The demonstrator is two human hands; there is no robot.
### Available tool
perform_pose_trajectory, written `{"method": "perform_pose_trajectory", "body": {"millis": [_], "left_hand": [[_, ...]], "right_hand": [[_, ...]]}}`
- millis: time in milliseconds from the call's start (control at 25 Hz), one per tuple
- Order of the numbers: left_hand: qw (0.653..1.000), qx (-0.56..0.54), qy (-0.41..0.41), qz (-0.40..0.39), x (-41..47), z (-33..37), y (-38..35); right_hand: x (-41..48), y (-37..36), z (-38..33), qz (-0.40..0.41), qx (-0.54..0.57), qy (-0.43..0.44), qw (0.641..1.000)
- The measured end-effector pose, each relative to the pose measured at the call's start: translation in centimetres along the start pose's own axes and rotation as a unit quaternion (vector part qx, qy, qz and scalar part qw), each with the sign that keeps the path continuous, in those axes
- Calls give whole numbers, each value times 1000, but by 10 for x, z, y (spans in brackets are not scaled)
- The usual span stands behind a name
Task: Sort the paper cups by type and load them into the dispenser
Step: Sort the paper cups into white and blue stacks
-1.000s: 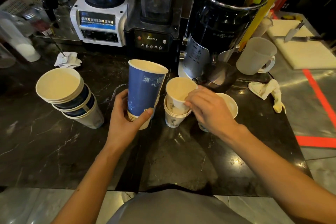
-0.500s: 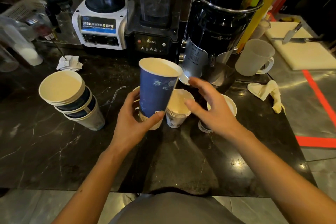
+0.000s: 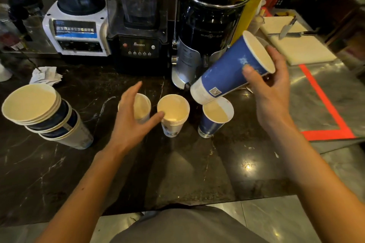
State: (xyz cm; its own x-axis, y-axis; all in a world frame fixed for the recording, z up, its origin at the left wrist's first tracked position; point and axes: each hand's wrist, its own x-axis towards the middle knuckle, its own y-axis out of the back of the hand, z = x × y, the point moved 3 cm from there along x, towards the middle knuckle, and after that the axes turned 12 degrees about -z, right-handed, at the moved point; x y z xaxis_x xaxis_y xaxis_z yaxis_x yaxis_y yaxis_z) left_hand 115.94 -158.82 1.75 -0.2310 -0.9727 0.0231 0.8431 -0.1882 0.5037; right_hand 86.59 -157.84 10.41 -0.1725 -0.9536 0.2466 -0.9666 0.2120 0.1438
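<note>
My right hand [image 3: 270, 92] grips a tall blue paper cup [image 3: 227, 73] near its rim, tilted with the mouth up and to the right, its base hanging just above a short blue cup [image 3: 214, 120]. My left hand [image 3: 132, 120] is spread open over a small white cup [image 3: 141, 106], thumb at the rim of a stack of small white cups [image 3: 172, 118]. A leaning stack of wide blue and white cups [image 3: 45, 118] sits at the left of the dark marble counter [image 3: 177, 169].
Two blenders [image 3: 77, 23] [image 3: 141, 25] and a black machine [image 3: 205, 31] line the back of the counter. Crumpled paper [image 3: 46, 75] lies at the back left. A cutting board [image 3: 296, 45] with a knife [image 3: 286, 29] is at the far right, beside red floor tape [image 3: 324, 108].
The tall blue cup passed from my left hand to my right hand and moved right, now tilted. My left hand let go and opened over the small cups.
</note>
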Motion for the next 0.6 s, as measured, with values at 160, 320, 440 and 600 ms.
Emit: {"method": "perform_pose_trajectory", "body": {"millis": [160, 320, 440, 600], "left_hand": [[1000, 20, 22, 11, -4, -34, 16], [994, 30, 102, -22, -3, -56, 8], [992, 2, 129, 14, -3, -68, 3], [990, -40, 132, 31, 1, -78, 4]], "right_hand": [[-6, 17, 13, 20, -24, 14, 999], [-15, 16, 34, -25, -80, -10, 996], [-22, 8, 54, -83, -130, -61, 986], [-30, -4, 82, -173, -185, -110, 961]]}}
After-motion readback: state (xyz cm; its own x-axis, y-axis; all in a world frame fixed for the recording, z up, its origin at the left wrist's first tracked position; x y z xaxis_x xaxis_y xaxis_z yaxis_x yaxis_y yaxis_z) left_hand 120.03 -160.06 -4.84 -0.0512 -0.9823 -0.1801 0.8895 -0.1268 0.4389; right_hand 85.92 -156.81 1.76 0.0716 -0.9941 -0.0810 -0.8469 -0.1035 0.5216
